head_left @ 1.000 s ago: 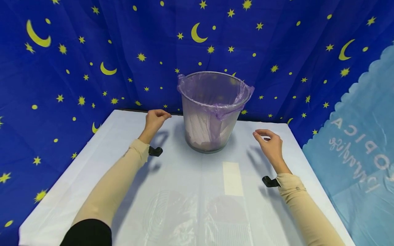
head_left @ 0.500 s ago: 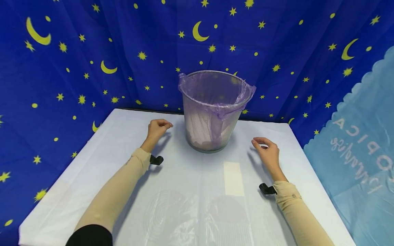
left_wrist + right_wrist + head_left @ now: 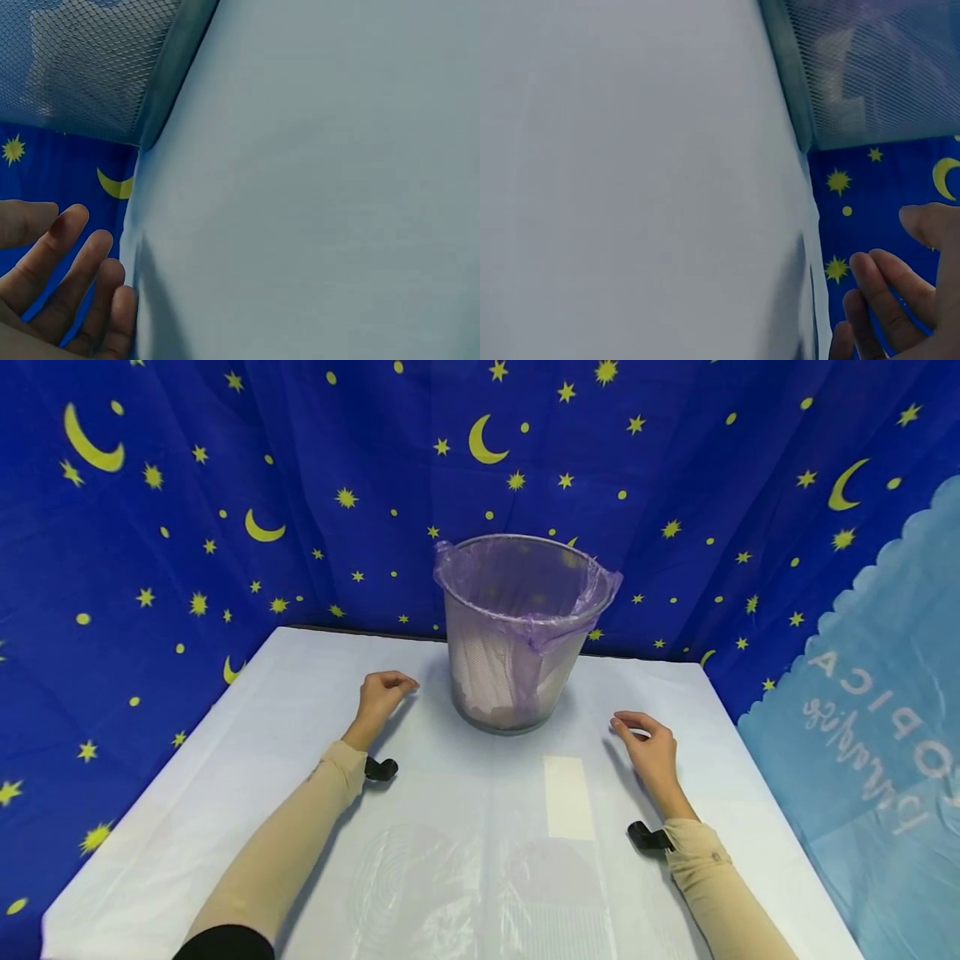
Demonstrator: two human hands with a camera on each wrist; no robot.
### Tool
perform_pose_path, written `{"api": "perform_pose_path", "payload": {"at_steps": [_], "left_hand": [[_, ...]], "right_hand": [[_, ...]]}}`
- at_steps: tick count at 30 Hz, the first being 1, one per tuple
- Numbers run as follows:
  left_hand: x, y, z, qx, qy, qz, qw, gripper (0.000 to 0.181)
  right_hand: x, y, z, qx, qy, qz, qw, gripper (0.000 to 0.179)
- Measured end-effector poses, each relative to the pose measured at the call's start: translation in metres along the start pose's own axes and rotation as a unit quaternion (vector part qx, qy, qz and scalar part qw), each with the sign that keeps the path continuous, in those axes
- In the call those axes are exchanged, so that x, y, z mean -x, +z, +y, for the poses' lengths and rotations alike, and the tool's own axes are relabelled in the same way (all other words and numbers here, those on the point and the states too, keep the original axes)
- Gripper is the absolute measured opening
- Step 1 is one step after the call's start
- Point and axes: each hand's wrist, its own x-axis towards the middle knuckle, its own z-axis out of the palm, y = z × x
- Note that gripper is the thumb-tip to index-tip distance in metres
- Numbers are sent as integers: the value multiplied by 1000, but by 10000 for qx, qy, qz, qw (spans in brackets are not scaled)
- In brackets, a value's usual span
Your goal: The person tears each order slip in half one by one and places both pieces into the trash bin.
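Observation:
A metal mesh wastebasket (image 3: 480, 664) stands upright at the back of the white table, lined with a translucent purple bag (image 3: 551, 631) folded over its rim. Pale crumpled pieces show through the mesh near the bottom. My left hand (image 3: 379, 700) hovers above the table to the left of the basket, apart from it. On the other side my right hand (image 3: 651, 756) is held over the table, nearer to me. In the wrist views both hands have loosely bent fingers with nothing between them; the left thumb (image 3: 26, 221) lies close to the index fingertip.
A cream rectangle (image 3: 567, 797) lies flat on the white tabletop (image 3: 450, 785) in front of the basket. A blue curtain (image 3: 300, 468) with yellow moons and stars hangs behind the table. A light blue lettered cloth (image 3: 892, 693) is at the right.
Both hands have come down and back toward me, away from the basket's sides. The basket and its bag have stayed in place.

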Motion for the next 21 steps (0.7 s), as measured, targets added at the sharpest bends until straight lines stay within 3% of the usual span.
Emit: {"api": "perform_pose_path", "payload": {"at_steps": [12, 21], "left_hand": [[10, 1, -11, 39, 407, -164, 9990, 15], [12, -3, -19, 245, 524, -201, 9981, 20]], "right_hand": [[6, -3, 18, -11, 16, 76, 10000, 30], [7, -5, 20, 164, -42, 65, 9998, 30]]}}
